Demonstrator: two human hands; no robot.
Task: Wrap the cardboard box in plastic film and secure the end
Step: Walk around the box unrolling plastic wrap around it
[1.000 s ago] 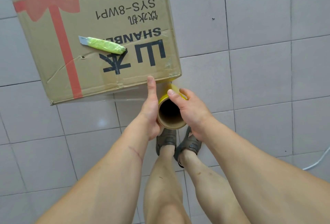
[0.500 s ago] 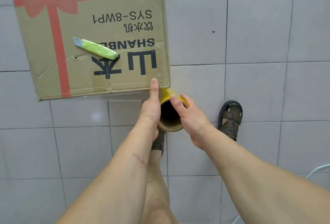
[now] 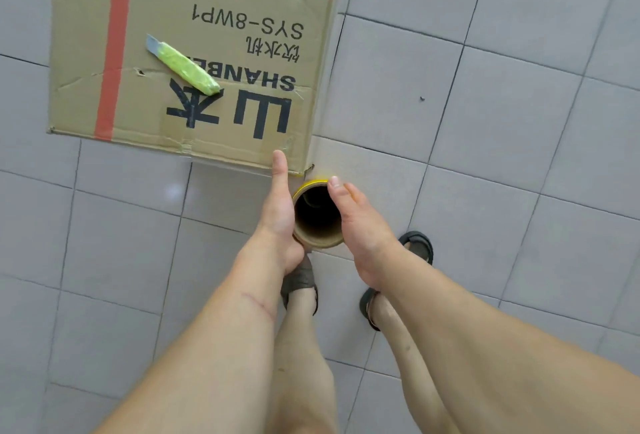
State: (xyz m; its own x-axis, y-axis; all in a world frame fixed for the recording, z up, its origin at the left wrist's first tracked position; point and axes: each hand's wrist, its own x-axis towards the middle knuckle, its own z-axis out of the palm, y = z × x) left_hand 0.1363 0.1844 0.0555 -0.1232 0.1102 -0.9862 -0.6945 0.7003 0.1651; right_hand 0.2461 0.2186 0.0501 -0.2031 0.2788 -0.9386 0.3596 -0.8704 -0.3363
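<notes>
Now both hands hold the film roll (image 3: 317,215) upright at the cardboard box's (image 3: 194,52) near corner.
Left hand (image 3: 278,212) at nine o'clock and right hand (image 3: 360,222) at three o'clock each keep their grip clamped on the roll's brown tube, yellow-rimmed. Box on the tiled floor (image 3: 485,139): red printed ribbon, black lettering, creased edges, a green utility knife (image 3: 183,64) lying on top.

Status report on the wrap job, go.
Left hand and right hand grip the film roll upright at the cardboard box near corner. Green utility knife lies on the box top. Nothing blocking.
</notes>
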